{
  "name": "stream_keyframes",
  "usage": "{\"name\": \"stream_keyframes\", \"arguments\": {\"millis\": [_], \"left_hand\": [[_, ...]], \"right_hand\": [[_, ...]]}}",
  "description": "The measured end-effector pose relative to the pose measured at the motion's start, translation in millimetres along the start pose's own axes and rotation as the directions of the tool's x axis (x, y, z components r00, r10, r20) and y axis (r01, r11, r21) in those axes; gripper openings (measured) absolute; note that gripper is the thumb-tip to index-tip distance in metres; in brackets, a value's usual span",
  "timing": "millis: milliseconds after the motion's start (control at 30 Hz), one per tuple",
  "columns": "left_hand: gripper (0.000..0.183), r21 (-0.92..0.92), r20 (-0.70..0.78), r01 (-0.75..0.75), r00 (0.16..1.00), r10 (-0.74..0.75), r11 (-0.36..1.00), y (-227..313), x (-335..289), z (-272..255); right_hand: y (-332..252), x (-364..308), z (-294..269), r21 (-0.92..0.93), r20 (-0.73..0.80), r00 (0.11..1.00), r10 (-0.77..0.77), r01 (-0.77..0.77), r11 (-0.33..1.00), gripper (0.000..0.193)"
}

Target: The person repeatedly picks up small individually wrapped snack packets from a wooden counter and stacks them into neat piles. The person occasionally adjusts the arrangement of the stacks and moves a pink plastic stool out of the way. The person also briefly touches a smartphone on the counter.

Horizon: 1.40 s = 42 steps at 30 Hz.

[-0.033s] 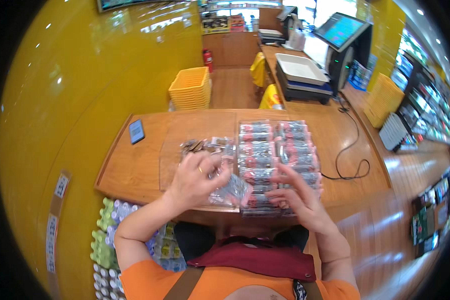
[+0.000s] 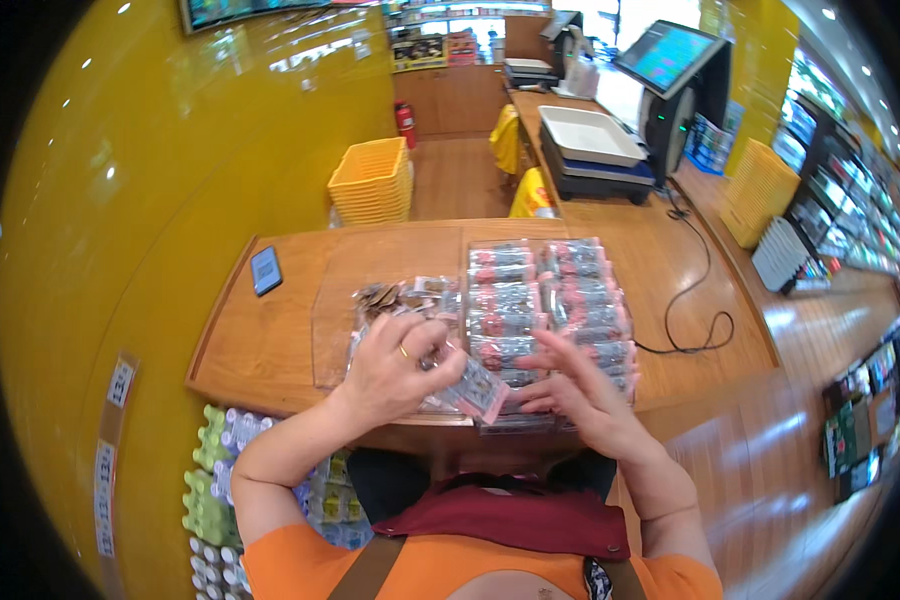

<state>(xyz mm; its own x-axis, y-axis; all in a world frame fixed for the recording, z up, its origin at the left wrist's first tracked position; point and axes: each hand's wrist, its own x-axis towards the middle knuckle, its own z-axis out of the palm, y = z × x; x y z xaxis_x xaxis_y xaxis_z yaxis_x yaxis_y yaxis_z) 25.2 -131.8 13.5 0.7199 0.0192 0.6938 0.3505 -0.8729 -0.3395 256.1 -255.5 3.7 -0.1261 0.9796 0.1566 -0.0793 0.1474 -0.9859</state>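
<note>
My left hand (image 2: pixel 398 365) is closed in a pinch on a small clear packet (image 2: pixel 482 390) with a pink edge and dark contents. The packet tilts down to the right, above the counter's front edge. My right hand (image 2: pixel 590 400) has its fingers apart, close to the packet's right end and over the near part of a clear tray. Rows of similar pink-edged packets (image 2: pixel 502 298) fill that tray. Left of it, partly behind my left hand, a second clear tray (image 2: pixel 332 335) holds loose packets and a small heap of brown pieces (image 2: pixel 378 297).
A phone (image 2: pixel 266 271) lies at the left of the wooden counter (image 2: pixel 300 345). A black cable (image 2: pixel 705 285) curls across its right side. Beyond stand a scale with a white pan (image 2: pixel 592 137), a screen (image 2: pixel 670 57) and stacked yellow baskets (image 2: pixel 370 180). Bottle packs (image 2: pixel 210 495) stand below left.
The packet in my left hand has turned a little and shows more of its face. My right hand's fingers have shifted slightly left, toward the packet. The whole view has shifted slightly.
</note>
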Motion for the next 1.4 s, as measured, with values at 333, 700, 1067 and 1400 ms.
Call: {"name": "stream_keyframes", "arguments": {"millis": [333, 700, 1067, 1400], "left_hand": [[0.053, -0.905, 0.28, 0.421, 0.703, -0.653, 0.065, 32, 26, 29], [0.055, -0.818, 0.55, 0.277, 0.634, -0.544, -0.504, 76, 30, 46], [0.047, -0.851, 0.521, 0.419, 0.601, -0.607, -0.316, 84, 22, 42], [0.048, -0.881, 0.474, 0.3, 0.521, -0.71, -0.367, 69, 14, 26]], "right_hand": [[11, 0, 7, 0.234, -0.044, 0.999, -0.023, 0.033, 0.972, 0.042], [20, 2, 3, 0.17, -0.185, 0.981, -0.058, 0.09, 0.981, 0.052], [18, -7, -25, 0.061, -0.169, 0.983, -0.068, 0.079, 0.995, 0.022], [-2, 88, -170, -0.654, -0.217, 0.957, -0.192, 0.003, 0.756, 0.016]]}}
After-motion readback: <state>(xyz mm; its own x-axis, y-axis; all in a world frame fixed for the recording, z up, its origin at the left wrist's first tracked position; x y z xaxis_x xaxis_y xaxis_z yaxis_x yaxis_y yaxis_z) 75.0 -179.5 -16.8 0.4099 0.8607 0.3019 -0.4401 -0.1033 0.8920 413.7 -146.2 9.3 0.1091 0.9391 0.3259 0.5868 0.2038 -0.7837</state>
